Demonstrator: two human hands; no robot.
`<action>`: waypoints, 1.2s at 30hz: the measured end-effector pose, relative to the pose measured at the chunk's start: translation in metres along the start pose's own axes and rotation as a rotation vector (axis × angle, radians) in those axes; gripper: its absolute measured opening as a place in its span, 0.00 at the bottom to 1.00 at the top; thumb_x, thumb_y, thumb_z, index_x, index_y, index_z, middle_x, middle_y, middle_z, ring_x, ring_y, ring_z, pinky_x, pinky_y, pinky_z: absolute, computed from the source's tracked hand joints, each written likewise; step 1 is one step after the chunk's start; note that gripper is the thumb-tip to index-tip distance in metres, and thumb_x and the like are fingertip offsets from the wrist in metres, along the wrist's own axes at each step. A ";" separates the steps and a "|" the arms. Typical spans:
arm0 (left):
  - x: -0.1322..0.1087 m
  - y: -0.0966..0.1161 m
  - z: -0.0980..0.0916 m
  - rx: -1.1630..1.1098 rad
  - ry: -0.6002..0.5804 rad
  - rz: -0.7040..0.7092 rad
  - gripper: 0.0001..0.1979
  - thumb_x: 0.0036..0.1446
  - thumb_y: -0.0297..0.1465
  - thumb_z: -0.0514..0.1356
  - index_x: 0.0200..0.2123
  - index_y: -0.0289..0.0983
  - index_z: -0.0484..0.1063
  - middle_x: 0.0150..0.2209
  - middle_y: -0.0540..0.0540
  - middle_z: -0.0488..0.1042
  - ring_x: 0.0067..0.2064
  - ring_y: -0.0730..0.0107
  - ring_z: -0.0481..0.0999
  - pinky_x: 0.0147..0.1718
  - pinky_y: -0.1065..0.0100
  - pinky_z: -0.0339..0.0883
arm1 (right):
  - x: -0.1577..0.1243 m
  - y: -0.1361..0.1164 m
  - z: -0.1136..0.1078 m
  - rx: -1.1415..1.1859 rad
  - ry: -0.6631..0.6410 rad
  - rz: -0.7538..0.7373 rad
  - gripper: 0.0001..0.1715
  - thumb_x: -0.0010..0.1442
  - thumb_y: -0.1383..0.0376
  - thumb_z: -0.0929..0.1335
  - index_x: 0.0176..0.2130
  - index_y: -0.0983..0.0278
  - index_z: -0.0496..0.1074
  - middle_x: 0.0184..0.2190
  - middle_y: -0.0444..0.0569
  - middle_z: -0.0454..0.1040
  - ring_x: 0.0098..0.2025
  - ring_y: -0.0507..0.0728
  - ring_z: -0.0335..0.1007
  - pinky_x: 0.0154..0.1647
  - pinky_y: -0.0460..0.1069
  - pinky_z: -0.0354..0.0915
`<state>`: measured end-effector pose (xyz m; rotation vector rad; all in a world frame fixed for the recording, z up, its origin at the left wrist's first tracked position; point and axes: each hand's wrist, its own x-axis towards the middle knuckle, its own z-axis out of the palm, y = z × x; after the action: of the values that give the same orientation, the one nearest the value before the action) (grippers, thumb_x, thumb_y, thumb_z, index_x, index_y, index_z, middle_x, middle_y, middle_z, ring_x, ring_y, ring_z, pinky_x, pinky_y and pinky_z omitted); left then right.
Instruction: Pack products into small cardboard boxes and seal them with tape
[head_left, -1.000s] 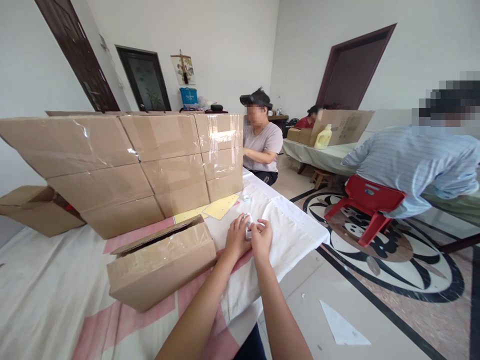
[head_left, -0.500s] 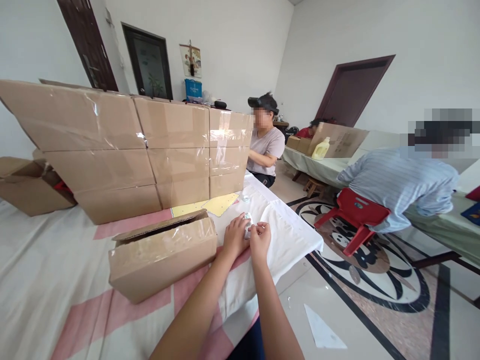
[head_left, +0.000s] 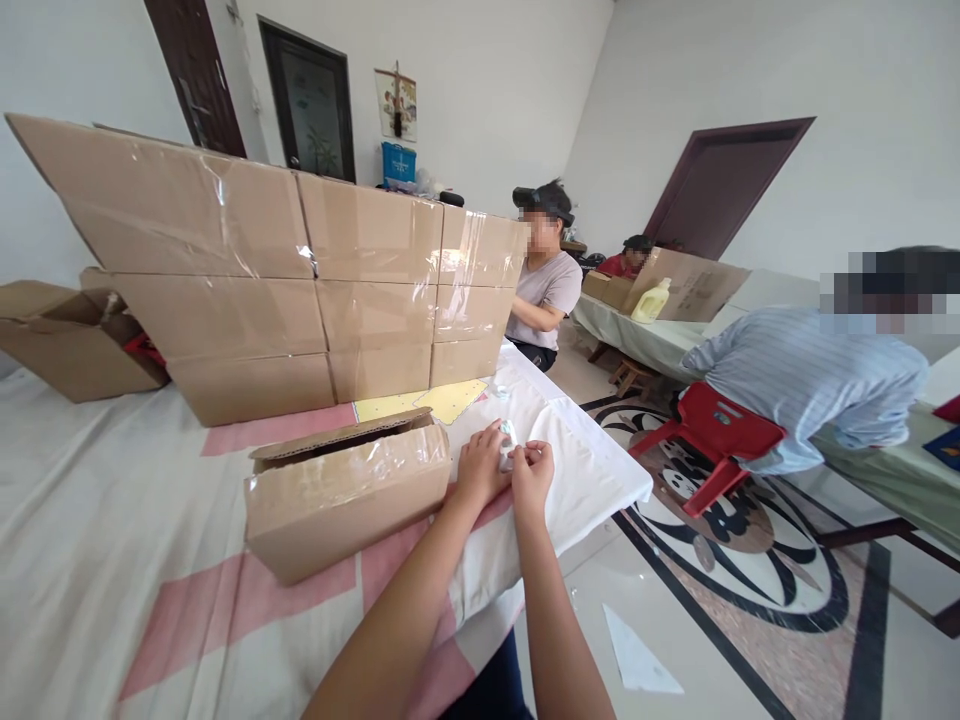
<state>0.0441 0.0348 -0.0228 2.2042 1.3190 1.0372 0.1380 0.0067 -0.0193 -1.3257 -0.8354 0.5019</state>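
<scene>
My left hand (head_left: 482, 464) is closed round a small white item (head_left: 508, 436) with a pale green mark, low over the cloth-covered table (head_left: 570, 475). What kind of item it is I cannot make out. Close on its right, my right hand (head_left: 533, 466) has its fingers pinched together at the item's edge; whether it grips the item or a small part of it is hidden. Left of my hands a long cardboard box (head_left: 349, 510) stands on the cloth with its top flap partly raised. Another small whitish thing (head_left: 498, 391) lies beyond my hands.
A wall of taped cardboard boxes (head_left: 375, 290) stands behind the long box. An open carton (head_left: 75, 350) is at far left. One person (head_left: 547, 280) sits beyond the table; another (head_left: 802, 370) sits at right on a red chair (head_left: 727, 430). White paper (head_left: 637, 655) lies on the floor.
The view has shifted slightly, so boxes and hands appear a little further right. Both hands stay together at the white item, with little change in their grip.
</scene>
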 end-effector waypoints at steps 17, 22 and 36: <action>-0.001 0.003 -0.004 0.071 -0.006 -0.020 0.17 0.60 0.34 0.62 0.52 0.45 0.70 0.71 0.49 0.63 0.61 0.53 0.70 0.53 0.54 0.67 | -0.008 0.000 -0.002 0.035 0.023 -0.048 0.10 0.55 0.62 0.68 0.35 0.59 0.61 0.28 0.40 0.71 0.32 0.55 0.74 0.33 0.49 0.66; -0.001 0.002 -0.004 0.081 -0.013 -0.019 0.19 0.58 0.36 0.64 0.53 0.45 0.70 0.71 0.49 0.62 0.61 0.53 0.70 0.55 0.54 0.67 | -0.008 0.001 -0.003 0.029 0.045 -0.032 0.10 0.55 0.62 0.68 0.35 0.59 0.61 0.27 0.39 0.70 0.30 0.54 0.72 0.33 0.49 0.65; -0.002 0.000 -0.005 0.093 0.000 -0.011 0.19 0.58 0.36 0.63 0.53 0.44 0.70 0.71 0.49 0.62 0.60 0.51 0.70 0.54 0.52 0.67 | -0.015 0.006 -0.006 0.005 -0.010 0.066 0.09 0.53 0.65 0.67 0.36 0.59 0.63 0.27 0.42 0.74 0.31 0.54 0.73 0.35 0.49 0.66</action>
<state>0.0402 0.0329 -0.0202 2.2610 1.4049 0.9906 0.1341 -0.0074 -0.0291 -1.3507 -0.7995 0.5626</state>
